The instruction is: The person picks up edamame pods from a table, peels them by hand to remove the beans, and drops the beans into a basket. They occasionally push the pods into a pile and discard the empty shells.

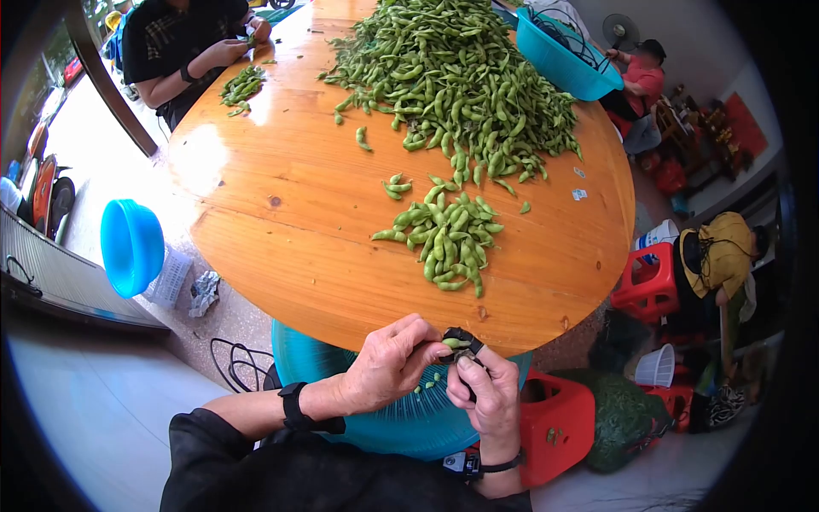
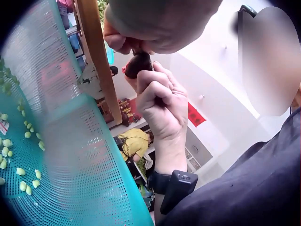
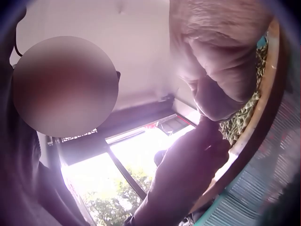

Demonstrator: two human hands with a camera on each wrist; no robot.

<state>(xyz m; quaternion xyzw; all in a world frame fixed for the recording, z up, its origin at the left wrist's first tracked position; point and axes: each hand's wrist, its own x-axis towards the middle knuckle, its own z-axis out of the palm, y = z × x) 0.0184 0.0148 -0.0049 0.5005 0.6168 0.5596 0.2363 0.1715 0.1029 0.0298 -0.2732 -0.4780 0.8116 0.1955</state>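
Above a teal mesh basket [image 1: 294,354], my left hand [image 1: 386,363] and right hand [image 1: 490,388] meet at one green soybean pod [image 1: 456,343]. The left thumb and fingers pinch its near end. Curled fingers of the right hand hold it from the other side, a black cover [image 1: 463,333] on a fingertip. In the left wrist view, shelled beans [image 2: 28,135] lie scattered in the basket. A small pile of pods [image 1: 452,239] lies on the wooden table [image 1: 281,247], just beyond my hands. The right wrist view shows mostly the backs of both hands.
A large heap of pods [image 1: 461,77] covers the table's far side, beside a teal basin [image 1: 563,60]. Across the table a person [image 1: 183,51] handles pods. A red stool [image 1: 559,427] stands at my right, a blue tub [image 1: 132,247] at left.
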